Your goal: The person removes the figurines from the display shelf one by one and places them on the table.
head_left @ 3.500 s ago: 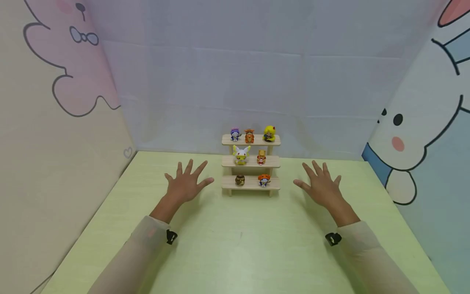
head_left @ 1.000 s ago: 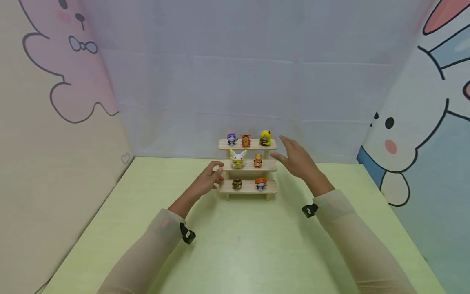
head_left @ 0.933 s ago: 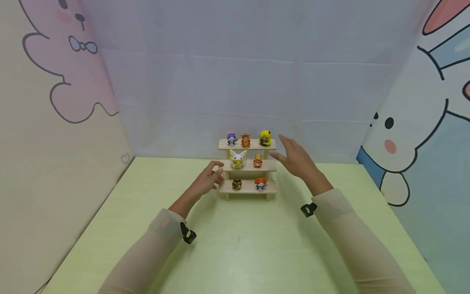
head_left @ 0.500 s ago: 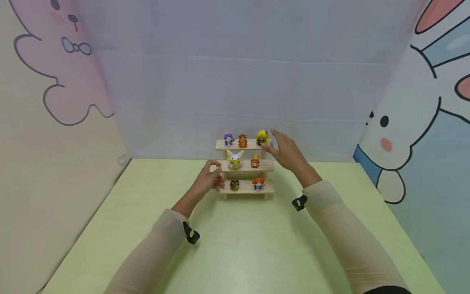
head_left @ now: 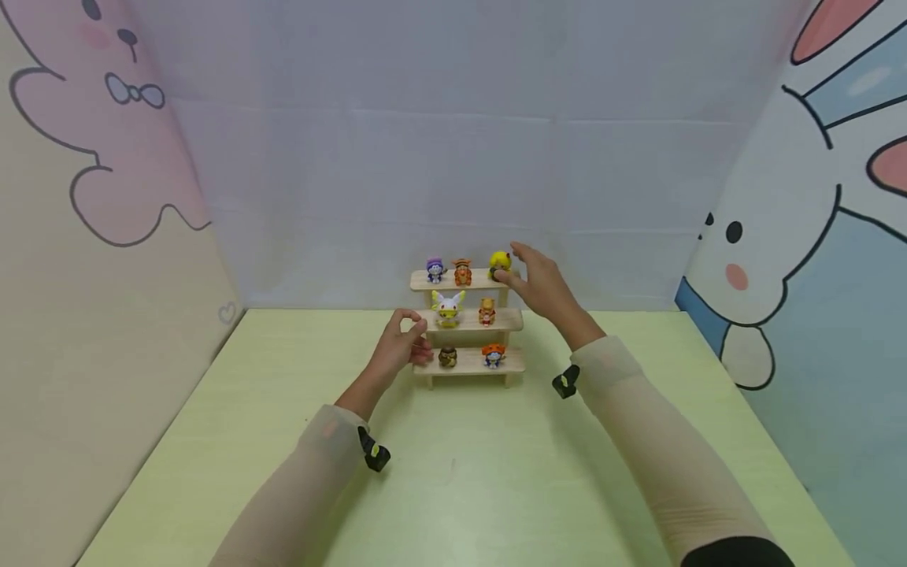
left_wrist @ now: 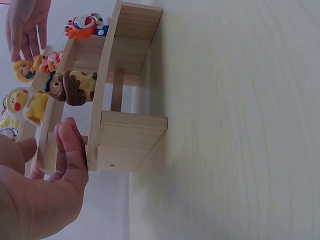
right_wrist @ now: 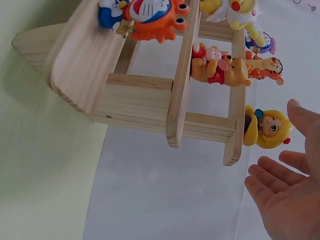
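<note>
A three-tier wooden display shelf [head_left: 468, 363] stands at the table's far side and carries several small figurines. My left hand [head_left: 398, 344] grips the left end of its middle board; in the left wrist view the thumb lies above that board and the fingers curl below it. Beside the top tier's right end is my right hand [head_left: 544, 288], fingers extended and thumb apart. Closest to it sits the yellow-haired figurine [right_wrist: 270, 129]; the right wrist view shows a gap between them. The head view has the thumb overlapping that figurine.
On the top tier are a purple-hatted figurine [head_left: 435, 271] and a tiger figurine [head_left: 462, 272]. The middle holds a white-eared yellow figurine [head_left: 448, 310] and a bear figurine [head_left: 486, 312]. Below sit an owl figurine [head_left: 448, 357] and an orange-hatted figurine [head_left: 494, 356]. A pale curtain [head_left: 354, 173] hangs behind.
Both hands have come in from either side to the shelf. The left has taken hold of the middle board's end; the right has moved left, close to the yellow-haired figurine.
</note>
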